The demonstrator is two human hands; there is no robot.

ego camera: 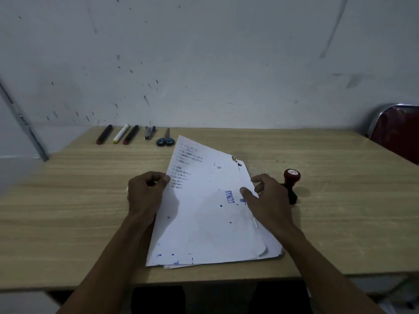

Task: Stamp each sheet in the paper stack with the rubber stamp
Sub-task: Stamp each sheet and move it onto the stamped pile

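A stack of white paper sheets (204,218) lies on the wooden table (68,200), turned at an angle. The top sheet carries printed lines, blue ink spots and a blue "LUNAS" stamp mark (230,196). My left hand (145,191) pinches the left edge of the top sheet, which is lifted a little there. My right hand (265,196) rests on the stack's right edge, thumb on the paper and fingers loosely bent. The rubber stamp (291,184), with a red knob and dark body, stands upright on the table just right of my right hand, not held.
Along the table's far edge lie three markers (121,133), a stapler (149,132) and blue-handled scissors (165,139). A red chair with a chrome frame (396,130) stands at the right. A grey wall rises behind the table.
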